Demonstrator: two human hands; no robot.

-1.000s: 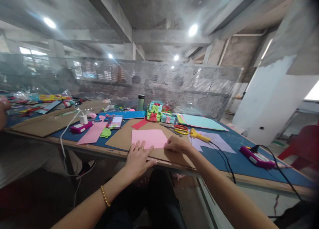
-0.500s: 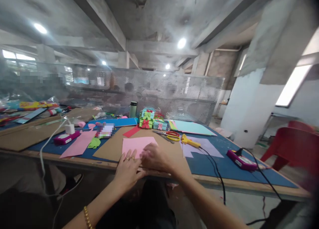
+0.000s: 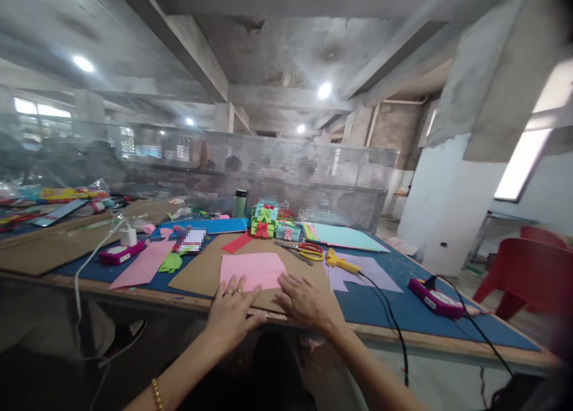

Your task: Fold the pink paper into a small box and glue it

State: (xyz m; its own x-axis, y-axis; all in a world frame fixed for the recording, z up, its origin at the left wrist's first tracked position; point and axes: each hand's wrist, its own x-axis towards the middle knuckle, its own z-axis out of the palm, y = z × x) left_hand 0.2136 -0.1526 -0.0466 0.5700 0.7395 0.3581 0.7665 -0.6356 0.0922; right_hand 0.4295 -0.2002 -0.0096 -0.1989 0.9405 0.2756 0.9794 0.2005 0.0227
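A pink sheet of paper [image 3: 253,269] lies flat on a brown cardboard sheet [image 3: 192,272] at the table's near edge. My left hand [image 3: 233,306] rests on the paper's lower left part, fingers spread, with rings showing. At the lower right corner, my right hand [image 3: 302,297] lies with its fingers stretched out over the paper's edge. Neither hand grips anything. Just beyond the paper are a red paper strip [image 3: 237,241] and scissors with red and yellow handles [image 3: 311,251]. A yellow glue gun [image 3: 341,262] lies to the right on a purple paper sheet [image 3: 373,275].
Small boxes with paper bows [image 3: 264,220] stand behind, beside a green bottle [image 3: 240,203]. Light-blue sheets [image 3: 347,237] lie at back right. Purple power strips [image 3: 435,299] with cords sit on both sides. A red chair [image 3: 523,274] stands at right, a mesh partition [image 3: 286,172] beyond.
My right hand has moved right, from beside my left hand at the paper's near edge to its lower right corner, and its fingers are now stretched out. My left hand stays on the paper.
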